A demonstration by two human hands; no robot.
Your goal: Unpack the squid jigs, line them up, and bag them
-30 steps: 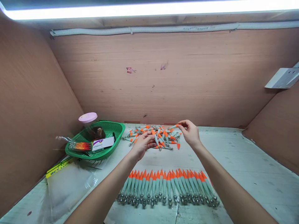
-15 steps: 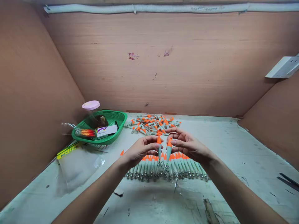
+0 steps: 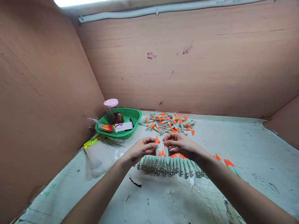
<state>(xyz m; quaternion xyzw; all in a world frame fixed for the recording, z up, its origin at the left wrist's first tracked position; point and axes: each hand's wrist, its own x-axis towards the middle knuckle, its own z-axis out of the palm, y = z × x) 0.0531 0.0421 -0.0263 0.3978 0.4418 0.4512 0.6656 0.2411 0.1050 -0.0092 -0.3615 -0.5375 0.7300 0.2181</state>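
My left hand [image 3: 140, 150] pinches a pale green squid jig with an orange tip [image 3: 157, 143], held upright over a row of the same jigs [image 3: 171, 163] laid side by side on the bench, hooks toward me. My right hand [image 3: 182, 145] is closed in a pinch right beside it, on a second jig [image 3: 166, 151] whose tip is hidden by the fingers. Both hands nearly touch above the row's middle. A loose heap of jigs [image 3: 169, 123] lies behind them near the back wall. A few more jigs [image 3: 227, 164] show past my right forearm.
A green basket [image 3: 134, 123] at the back left holds a pink-lidded jar [image 3: 111, 107], a small box and a packet of coloured lures. Clear plastic bags with a yellow label [image 3: 98, 152] lie in front of it. Wooden walls close in the left, back and right.
Both hands left the back heap, each bringing a jig toward me, and now hold them lower over the row. The view has shifted right and down.
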